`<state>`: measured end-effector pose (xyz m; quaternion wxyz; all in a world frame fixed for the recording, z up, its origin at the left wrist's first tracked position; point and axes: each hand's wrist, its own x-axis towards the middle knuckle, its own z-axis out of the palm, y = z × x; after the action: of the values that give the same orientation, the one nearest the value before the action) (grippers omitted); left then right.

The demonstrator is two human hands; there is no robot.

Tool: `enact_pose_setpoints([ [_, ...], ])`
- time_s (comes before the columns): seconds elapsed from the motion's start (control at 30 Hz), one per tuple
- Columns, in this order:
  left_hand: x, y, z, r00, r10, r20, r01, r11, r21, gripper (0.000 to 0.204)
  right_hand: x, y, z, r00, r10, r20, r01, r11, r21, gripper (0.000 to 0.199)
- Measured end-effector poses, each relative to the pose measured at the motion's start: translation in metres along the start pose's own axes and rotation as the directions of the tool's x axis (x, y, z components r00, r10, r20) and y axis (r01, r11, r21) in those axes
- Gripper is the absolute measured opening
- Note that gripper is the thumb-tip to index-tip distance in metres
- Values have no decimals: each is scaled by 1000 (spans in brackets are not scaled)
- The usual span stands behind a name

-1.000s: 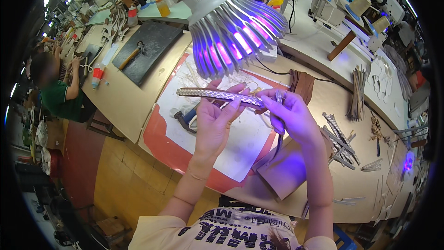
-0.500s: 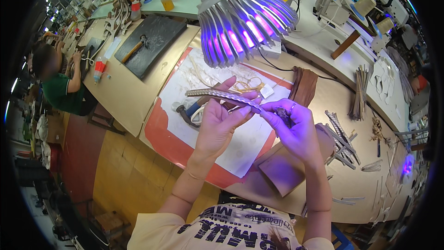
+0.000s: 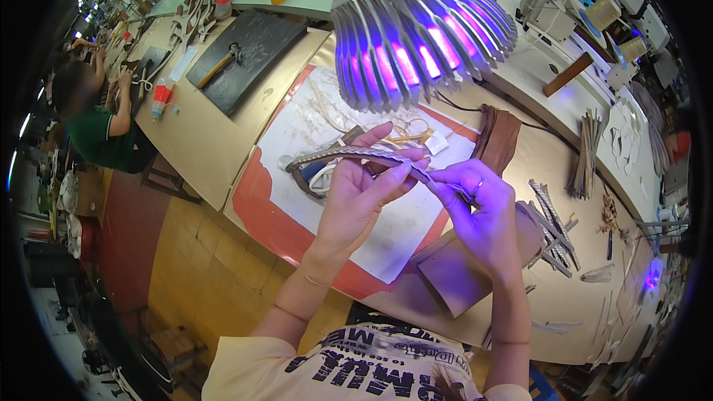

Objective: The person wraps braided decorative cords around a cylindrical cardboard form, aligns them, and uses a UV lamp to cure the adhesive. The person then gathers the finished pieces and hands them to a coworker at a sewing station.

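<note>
A braided strap (image 3: 327, 154), pale and silvery on top with a brown underside, runs across both my hands above the white sheet (image 3: 364, 258). My left hand (image 3: 360, 197) is closed on its middle, thumb on the near side and fingers behind. At the strap's right end, my right hand (image 3: 481, 197) pinches it between thumb and fingers. The exact fingertip contact there is partly hidden. Just below the strap's left end lies a hammer (image 3: 303, 180) beside a white loop, both partly covered by the strap and my left hand.
A large finned lamp (image 3: 416, 37) glowing purple hangs close above my hands. Brown leather pieces (image 3: 499, 141) and braided strips (image 3: 551, 226) lie to the right. On the left are a black slab (image 3: 249, 59) with a mallet (image 3: 219, 67) and a seated person (image 3: 96, 130).
The strap's left end has dipped and the strap bows more. My right hand has turned slightly, hiding the dark bunched piece seen in it earlier. The lamp appears larger and further right.
</note>
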<state>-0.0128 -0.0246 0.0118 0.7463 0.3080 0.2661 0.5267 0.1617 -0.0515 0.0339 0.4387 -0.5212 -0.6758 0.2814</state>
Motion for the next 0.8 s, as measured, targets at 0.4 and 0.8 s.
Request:
enact_pose_setpoints([
  [0.4,-2,-5,-3,980,172,101,-181,979,90,64,-3,-1,-1,951,272,145,-308,867,391,23],
  [0.8,-20,-9,-17,984,-93,154,18,902,430,46,-5,-1,-15,936,303,181,-350,859,374,16],
])
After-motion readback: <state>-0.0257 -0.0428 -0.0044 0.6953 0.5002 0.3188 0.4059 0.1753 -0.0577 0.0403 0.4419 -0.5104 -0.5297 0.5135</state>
